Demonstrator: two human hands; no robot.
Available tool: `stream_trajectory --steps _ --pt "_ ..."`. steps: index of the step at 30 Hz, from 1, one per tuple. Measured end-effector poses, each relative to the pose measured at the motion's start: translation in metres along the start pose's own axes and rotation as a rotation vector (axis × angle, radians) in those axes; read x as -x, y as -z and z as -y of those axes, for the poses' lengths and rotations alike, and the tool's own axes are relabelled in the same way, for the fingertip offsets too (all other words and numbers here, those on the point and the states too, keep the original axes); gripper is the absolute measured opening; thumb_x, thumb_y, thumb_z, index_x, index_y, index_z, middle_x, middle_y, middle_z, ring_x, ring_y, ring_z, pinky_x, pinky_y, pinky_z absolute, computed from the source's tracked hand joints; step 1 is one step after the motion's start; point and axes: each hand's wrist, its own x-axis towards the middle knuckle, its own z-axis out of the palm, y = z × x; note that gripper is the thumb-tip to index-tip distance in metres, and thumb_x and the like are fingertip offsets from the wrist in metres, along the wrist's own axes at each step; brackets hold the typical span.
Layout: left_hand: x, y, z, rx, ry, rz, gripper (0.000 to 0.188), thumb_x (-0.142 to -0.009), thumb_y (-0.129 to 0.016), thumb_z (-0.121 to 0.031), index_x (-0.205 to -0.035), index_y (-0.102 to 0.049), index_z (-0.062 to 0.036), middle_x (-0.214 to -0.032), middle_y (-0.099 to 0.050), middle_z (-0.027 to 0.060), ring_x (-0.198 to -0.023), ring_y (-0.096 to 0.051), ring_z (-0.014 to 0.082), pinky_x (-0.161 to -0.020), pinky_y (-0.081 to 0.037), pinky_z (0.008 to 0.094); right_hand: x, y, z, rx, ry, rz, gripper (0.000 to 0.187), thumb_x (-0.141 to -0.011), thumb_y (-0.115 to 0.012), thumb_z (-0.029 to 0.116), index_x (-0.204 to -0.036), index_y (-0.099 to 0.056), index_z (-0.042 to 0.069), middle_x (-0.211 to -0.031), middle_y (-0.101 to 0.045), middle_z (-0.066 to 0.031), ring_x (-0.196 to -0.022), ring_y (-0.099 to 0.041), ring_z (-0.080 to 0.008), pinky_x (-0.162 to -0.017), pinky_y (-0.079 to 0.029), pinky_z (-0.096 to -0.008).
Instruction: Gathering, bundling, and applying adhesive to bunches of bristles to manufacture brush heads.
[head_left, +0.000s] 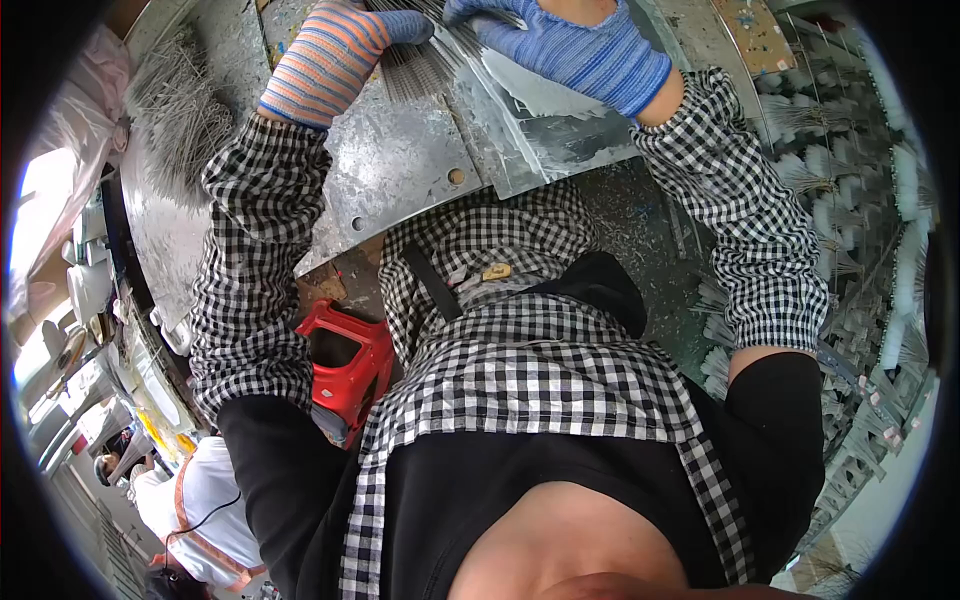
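Note:
My left hand (pixel 338 55), in an orange-and-blue striped glove, is at the top of the view. Its fingers close on a fanned bundle of thin grey wires (pixel 416 74). Opposite it is my right hand (pixel 575 55) in a blue knitted glove, its fingers bent in on the same wires from the right. The fingertips of both hands are partly cut off by the upper edge. Beneath the hands lies a worn metal plate (pixel 385 150) with round holes. A whitish-smeared plate (pixel 570 140) adjoins it under my right hand.
A tangled heap of grey wires (pixel 180 110) lies left of my left arm. Racks of pale bristly bundles (pixel 830 180) stand along the right. A red plastic stool (pixel 375 350) is low at my left. Farther left, another person (pixel 205 510) in white is at work.

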Motion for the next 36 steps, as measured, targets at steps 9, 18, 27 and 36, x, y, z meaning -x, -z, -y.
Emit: stream_trajectory --steps 9,18,27,36 --pt "-0.004 -0.005 -0.011 0.095 -0.064 -0.060 0.061 -0.073 -0.063 0.011 -0.130 -0.048 -0.0004 -0.104 -0.067 0.0057 -0.090 -0.065 0.0157 -0.077 -0.055 0.0261 -0.010 0.006 0.003 -0.057 -0.105 0.112 0.017 -0.077 -0.069 0.013 -0.091 -0.071 0.004 -0.087 -0.067 -0.0170 -0.083 -0.065 -0.0341 -0.077 -0.052 -0.0429" --pt "-0.007 -0.008 -0.016 0.156 -0.103 -0.070 0.070 -0.072 -0.065 0.013 -0.137 -0.042 -0.0014 -0.107 -0.066 0.0064 -0.089 -0.065 0.0159 -0.074 -0.056 0.0270 -0.014 0.002 0.007 -0.129 -0.293 0.152 0.018 -0.079 -0.068 0.013 -0.093 -0.069 0.003 -0.084 -0.068 -0.0181 -0.080 -0.067 -0.0345 -0.074 -0.054 -0.0409" --pt "-0.014 -0.003 -0.015 0.146 -0.101 -0.107 0.076 -0.075 -0.067 0.011 -0.142 -0.034 -0.0033 -0.108 -0.066 0.0084 -0.091 -0.066 0.0176 -0.074 -0.057 0.0277 -0.021 0.002 0.005 0.192 -0.037 0.089 0.021 -0.081 -0.068 0.018 -0.097 -0.074 0.005 -0.088 -0.070 -0.0190 -0.083 -0.067 -0.0347 -0.077 -0.054 -0.0413" --pt "-0.047 -0.019 -0.013 0.193 -0.121 -0.061 0.063 -0.077 -0.067 0.008 -0.134 -0.044 -0.0038 -0.103 -0.064 0.0077 -0.084 -0.064 0.0163 -0.070 -0.056 0.0279 -0.016 0.005 -0.014 -0.063 -0.532 0.200 0.029 -0.083 -0.070 0.023 -0.104 -0.073 0.003 -0.088 -0.073 -0.0169 -0.080 -0.071 -0.0297 -0.075 -0.056 -0.0380"
